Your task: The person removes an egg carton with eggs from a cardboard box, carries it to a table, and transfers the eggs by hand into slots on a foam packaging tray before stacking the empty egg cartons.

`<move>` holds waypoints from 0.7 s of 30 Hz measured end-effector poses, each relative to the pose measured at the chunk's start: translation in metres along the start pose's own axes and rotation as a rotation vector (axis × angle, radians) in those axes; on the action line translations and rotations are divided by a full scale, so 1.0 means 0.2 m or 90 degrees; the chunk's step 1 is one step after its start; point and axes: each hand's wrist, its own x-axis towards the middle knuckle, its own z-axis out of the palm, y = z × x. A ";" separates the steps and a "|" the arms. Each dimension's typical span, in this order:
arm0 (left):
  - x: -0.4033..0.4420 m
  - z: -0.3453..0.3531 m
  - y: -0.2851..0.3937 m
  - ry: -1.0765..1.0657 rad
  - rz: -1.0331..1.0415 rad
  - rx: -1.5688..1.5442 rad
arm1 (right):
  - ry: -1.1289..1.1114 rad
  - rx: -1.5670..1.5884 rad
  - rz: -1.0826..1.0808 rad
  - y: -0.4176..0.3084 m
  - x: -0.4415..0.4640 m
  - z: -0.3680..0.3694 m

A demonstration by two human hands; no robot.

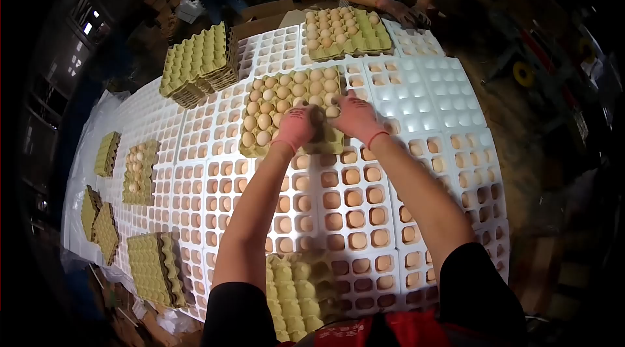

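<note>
A yellowish pulp egg tray partly filled with eggs lies in front of me on the white foam trays. My left hand, in a pink glove, reaches over the tray's near side with its fingers curled down. What those fingers hold is hidden behind the hand. Close beside it, my right hand, gloved too, comes over the tray's right edge. Its fingers are bent around an egg.
White foam trays with eggs in their square cells cover the table. A stack of pulp trays stands back left; smaller stacks line the left. Across the table, a person's gloved hands are beside another egg-filled pulp tray. One pulp tray lies near my body.
</note>
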 end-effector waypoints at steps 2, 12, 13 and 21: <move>0.06 -0.03 0.05 -0.080 0.091 0.203 | -0.028 -0.232 -0.085 -0.01 0.12 0.16; 0.16 -0.14 -0.11 -0.012 -0.102 -0.576 | -0.005 0.006 -0.048 0.12 0.30 0.07; 0.24 -0.04 -0.13 0.019 -0.005 -0.364 | -0.003 -0.186 -0.054 0.07 0.35 0.12; 0.25 -0.02 -0.09 0.063 0.084 0.176 | 0.229 0.127 0.147 0.52 0.21 -0.06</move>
